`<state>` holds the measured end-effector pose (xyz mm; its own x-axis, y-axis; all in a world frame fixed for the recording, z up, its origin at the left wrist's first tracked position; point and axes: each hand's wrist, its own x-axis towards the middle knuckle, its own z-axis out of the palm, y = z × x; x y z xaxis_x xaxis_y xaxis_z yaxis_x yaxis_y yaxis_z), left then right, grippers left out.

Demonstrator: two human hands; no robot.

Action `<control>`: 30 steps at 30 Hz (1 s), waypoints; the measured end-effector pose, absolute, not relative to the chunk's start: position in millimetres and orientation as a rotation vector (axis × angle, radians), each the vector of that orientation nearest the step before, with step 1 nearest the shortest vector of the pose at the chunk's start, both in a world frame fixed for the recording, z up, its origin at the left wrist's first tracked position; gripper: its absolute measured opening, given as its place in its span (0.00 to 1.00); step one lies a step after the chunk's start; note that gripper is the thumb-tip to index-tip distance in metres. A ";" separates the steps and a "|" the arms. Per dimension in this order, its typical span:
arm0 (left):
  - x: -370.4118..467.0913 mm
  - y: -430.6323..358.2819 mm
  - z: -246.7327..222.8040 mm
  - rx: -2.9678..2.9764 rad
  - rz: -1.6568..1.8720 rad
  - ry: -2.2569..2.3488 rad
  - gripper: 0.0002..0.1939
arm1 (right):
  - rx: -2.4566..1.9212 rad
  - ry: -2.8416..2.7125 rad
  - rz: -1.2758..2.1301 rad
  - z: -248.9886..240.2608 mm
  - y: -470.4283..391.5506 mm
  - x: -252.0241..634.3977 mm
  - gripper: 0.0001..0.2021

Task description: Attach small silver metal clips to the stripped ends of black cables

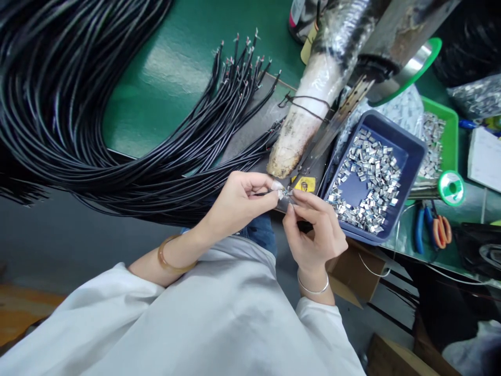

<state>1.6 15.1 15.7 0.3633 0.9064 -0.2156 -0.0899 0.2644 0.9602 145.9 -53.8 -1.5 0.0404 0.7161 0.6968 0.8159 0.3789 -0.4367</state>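
Note:
My left hand [242, 201] is closed in a pinch, with a black cable [260, 195] running out between thumb and forefinger. White tape or a finger cover wraps its fingertip. Opposite it, my right hand [315, 227] pinches a small silvery metal connector [287, 192] at the cable's end. The fingertips of both hands nearly meet, and they hide how the cable and connector join. Just above them is the tip of a soldering iron-like metal rod [313, 154] on a stand. A yellow label [304, 184] lies behind my right fingertips.
A large bundle of black cables [156, 162] with stripped ends covers the left of the green table [191, 47]. A wrapped, tapered post [301, 117] rises ahead. At right are a blue bin [413, 151] of metal shells, a green bin [452, 120], a solder spool [451, 188] and pliers [419, 230].

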 end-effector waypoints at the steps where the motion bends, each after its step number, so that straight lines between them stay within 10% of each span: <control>1: 1.3 14.7 15.3 1.096 0.828 0.966 0.03 | -1.364 -1.699 -0.149 -1.5 -54.1 146.3 0.10; 30: 0.3 10.3 13.0 1.024 0.803 0.895 0.05 | -1.399 -1.620 0.043 2.2 -54.0 155.0 0.08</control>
<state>0.3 10.3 13.0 0.4157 0.8788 -0.2343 -0.1375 0.3153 0.9390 155.0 -54.0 2.2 0.1176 0.7781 0.6170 0.7444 0.3421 -0.5734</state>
